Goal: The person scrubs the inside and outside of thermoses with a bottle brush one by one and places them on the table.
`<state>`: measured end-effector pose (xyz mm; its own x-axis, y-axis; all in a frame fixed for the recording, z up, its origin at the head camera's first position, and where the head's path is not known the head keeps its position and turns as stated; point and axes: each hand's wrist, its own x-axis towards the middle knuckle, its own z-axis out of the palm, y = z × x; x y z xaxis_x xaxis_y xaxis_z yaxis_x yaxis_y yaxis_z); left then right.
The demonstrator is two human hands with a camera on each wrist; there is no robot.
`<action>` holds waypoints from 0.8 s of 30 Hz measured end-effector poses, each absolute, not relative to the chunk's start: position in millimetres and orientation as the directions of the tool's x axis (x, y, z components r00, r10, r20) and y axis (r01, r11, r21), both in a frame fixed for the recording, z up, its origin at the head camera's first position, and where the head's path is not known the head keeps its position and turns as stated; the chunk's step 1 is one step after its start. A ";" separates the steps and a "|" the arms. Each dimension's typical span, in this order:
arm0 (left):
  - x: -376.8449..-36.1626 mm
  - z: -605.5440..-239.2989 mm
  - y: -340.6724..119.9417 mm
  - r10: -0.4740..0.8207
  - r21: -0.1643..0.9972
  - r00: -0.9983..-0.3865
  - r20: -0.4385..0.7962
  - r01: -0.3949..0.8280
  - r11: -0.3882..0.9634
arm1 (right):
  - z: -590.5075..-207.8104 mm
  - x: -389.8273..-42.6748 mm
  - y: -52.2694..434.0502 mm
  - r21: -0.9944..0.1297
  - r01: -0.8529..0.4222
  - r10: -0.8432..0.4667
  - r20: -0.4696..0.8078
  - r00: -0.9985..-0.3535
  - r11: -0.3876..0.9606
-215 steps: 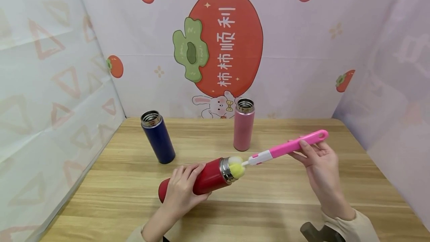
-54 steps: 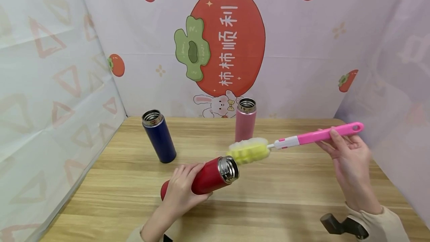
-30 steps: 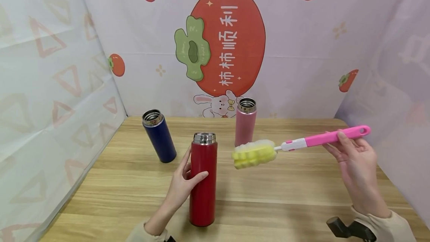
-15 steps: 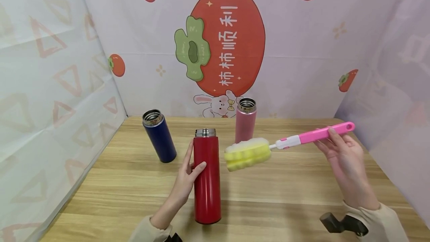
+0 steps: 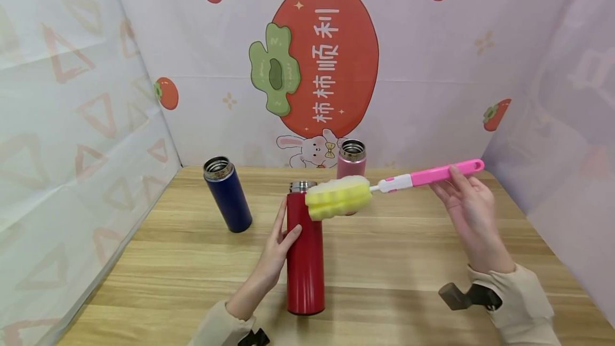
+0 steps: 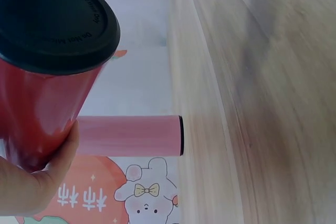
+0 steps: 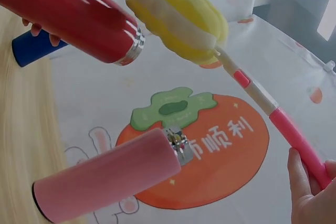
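My left hand (image 5: pixel 275 254) grips a red thermos bottle (image 5: pixel 306 266) by its left side, mouth up, at the front centre. Its black base (image 6: pixel 55 22) shows large in the left wrist view, raised above the table. In my right hand (image 5: pixel 474 218) the pink handle (image 5: pixel 444 172) of a bottle brush is pinched between thumb and fingers. The brush's yellow and white sponge head (image 5: pixel 338 199) points left and overlaps the red bottle's upper right side in the head view. The right wrist view shows this sponge (image 7: pixel 181 19) outside the bottle, close to its steel mouth (image 7: pixel 131 51).
A dark blue bottle (image 5: pixel 228 196) without a lid stands at the back left of the wooden table (image 5: pixel 408 266). Behind the sponge is a lidless pink bottle (image 5: pixel 352 167), partly hidden in the head view. Printed cloth walls (image 5: pixel 423 111) enclose the back and sides.
The sponge, earlier in the red bottle's mouth, has come out. My left hand has turned the bottle from tilted to upright and shifted it slightly right. Lately the brush has moved left and up.
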<state>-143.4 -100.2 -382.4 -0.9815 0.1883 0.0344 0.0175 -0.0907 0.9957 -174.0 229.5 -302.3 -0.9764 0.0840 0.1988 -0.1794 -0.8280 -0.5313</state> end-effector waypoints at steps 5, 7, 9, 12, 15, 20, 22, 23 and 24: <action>-145.2 -381.4 -96.2 0.199 0.994 -0.980 0.026 0.004 -0.108 | -301.6 -178.0 224.2 -0.520 -0.183 0.094 0.194 -0.977 -0.834; -145.9 -380.9 -95.0 0.201 0.993 -0.979 0.025 0.002 -0.115 | -302.4 -179.0 223.5 -0.519 -0.177 0.086 0.196 -0.977 -0.836; -146.4 -380.1 -93.8 0.202 0.992 -0.979 0.022 -0.004 -0.124 | -303.7 -179.4 223.4 -0.527 -0.165 0.073 0.192 -0.979 -0.834; -147.1 -378.3 -92.8 0.199 0.991 -0.980 0.018 -0.008 -0.132 | -306.2 -178.6 224.0 -0.546 -0.147 0.060 0.174 -0.983 -0.825; -147.7 -375.7 -92.5 0.184 0.988 -0.983 0.018 -0.011 -0.157 | -310.4 -176.3 224.3 -0.590 -0.123 0.046 0.145 -0.988 -0.798; -149.4 -371.1 -94.0 0.147 0.977 -0.989 0.025 -0.006 -0.213 | -320.2 -171.6 222.5 -0.663 -0.081 0.001 0.121 -0.993 -0.744; -150.0 -369.4 -95.0 0.134 0.973 -0.990 0.031 -0.001 -0.230 | -324.1 -169.7 221.9 -0.675 -0.064 -0.023 0.119 -0.993 -0.735; -150.2 -368.6 -95.4 0.126 0.971 -0.991 0.033 0.002 -0.237 | -326.1 -168.7 221.7 -0.683 -0.054 -0.035 0.117 -0.993 -0.728; -150.4 -367.9 -95.8 0.118 0.970 -0.992 0.034 0.004 -0.243 | -327.9 -167.9 221.5 -0.690 -0.047 -0.047 0.116 -0.992 -0.722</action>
